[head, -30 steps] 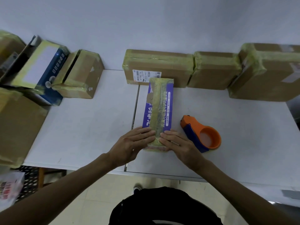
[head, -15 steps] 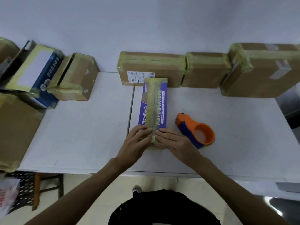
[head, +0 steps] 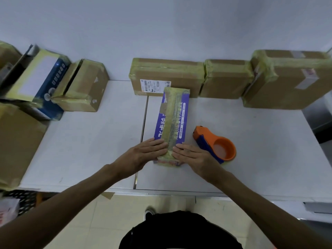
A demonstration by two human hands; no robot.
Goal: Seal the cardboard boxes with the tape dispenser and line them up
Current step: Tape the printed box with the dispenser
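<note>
The purple box (head: 171, 121) is laid lengthwise at the middle of the white table (head: 89, 141), a strip of yellowish tape (head: 173, 114) run along its top, its far end close to the labelled brown box (head: 166, 77) at the wall. At the far left, a heap of taped cartons is seen, among them a blue-and-white box (head: 45, 83) and a small brown carton (head: 84, 87), tilted. The left hand (head: 143, 156) is pressed flat on the near left part of the purple box, fingers stretched out, nothing grasped. The right hand (head: 191, 156) is laid flat likewise on the near right part. Just beside it, the orange tape dispenser (head: 215, 143) is rested on the table, untouched. Along the wall to the right, a middle brown box (head: 226, 78) and a large brown box (head: 287, 79) are lined up.
</note>
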